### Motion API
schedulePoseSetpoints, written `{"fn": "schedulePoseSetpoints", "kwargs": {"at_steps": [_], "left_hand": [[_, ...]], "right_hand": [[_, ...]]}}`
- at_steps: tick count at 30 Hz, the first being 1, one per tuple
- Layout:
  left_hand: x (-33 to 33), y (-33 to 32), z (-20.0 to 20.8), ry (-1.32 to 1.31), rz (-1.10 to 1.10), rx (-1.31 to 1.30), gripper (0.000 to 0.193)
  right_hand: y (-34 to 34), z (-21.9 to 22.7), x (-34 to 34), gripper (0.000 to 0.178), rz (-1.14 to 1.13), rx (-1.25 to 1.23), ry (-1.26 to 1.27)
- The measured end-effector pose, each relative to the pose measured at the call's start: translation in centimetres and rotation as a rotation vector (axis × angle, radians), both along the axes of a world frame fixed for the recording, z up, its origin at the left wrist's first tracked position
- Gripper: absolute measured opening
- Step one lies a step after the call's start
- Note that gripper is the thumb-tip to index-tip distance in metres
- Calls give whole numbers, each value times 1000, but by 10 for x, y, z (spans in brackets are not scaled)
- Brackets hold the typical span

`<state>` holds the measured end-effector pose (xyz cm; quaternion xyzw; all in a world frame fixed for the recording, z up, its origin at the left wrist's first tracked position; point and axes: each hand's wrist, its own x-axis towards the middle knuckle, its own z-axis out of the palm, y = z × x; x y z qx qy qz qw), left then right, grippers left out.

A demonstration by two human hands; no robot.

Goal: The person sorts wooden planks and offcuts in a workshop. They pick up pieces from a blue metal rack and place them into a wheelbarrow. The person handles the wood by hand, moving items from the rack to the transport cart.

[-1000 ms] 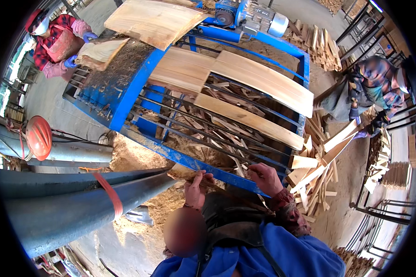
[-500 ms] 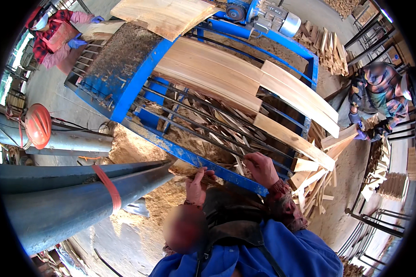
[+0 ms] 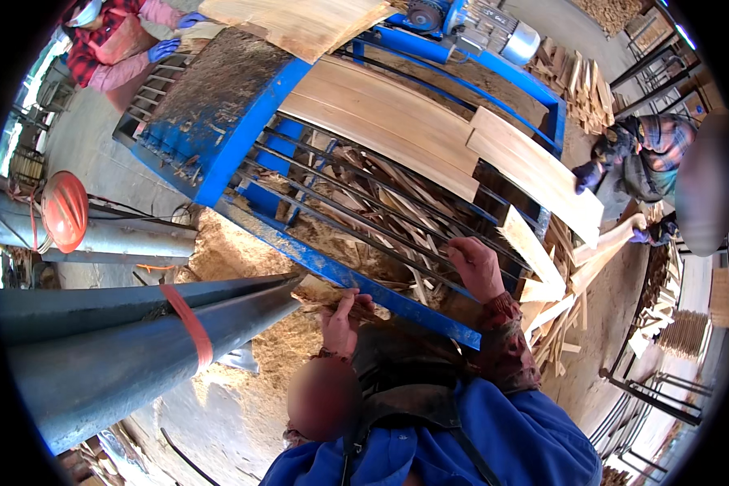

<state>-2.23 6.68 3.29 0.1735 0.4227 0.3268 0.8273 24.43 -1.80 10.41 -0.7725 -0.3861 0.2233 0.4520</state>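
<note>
My left hand is closed at the near edge of a blue frame, thumb pressed against the fingers. A rough piece of wood pokes out from its grip. My right hand hovers over the dark metal bars of the frame, fingers curled together, and I see nothing held in it. Wide pale boards lie across the bars farther off. Beyond my right hand, a short plank leans at the frame's right end, apart from the hand.
A co-worker at the far left has gloved hands by a board. Another at the right has a dark-gloved hand at a pale board. Offcuts heap at the right. A grey beam juts in from the left.
The short plank has slid right off the bars and tilted. My right hand has moved slightly right and up. The right co-worker has reached to a board. My left hand stays in place.
</note>
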Motion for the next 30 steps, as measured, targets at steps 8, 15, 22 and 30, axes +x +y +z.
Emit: {"fn": "schedulePoseSetpoints", "kwargs": {"at_steps": [8, 15, 22, 30], "left_hand": [[-3, 0, 0, 0, -8, -5, 18], [-13, -5, -5, 28, 8, -37, 17], [-35, -6, 0, -9, -26, -28, 22], [-68, -11, 5, 13, -53, -21, 21]], "right_hand": [[-14, -16, -66, 13, 199, -88, 42], [-29, -24, -99, 18, 270, -131, 23], [-38, -32, -110, 22, 200, -162, -8], [-51, -41, -131, 25, 144, -82, -137]]}}
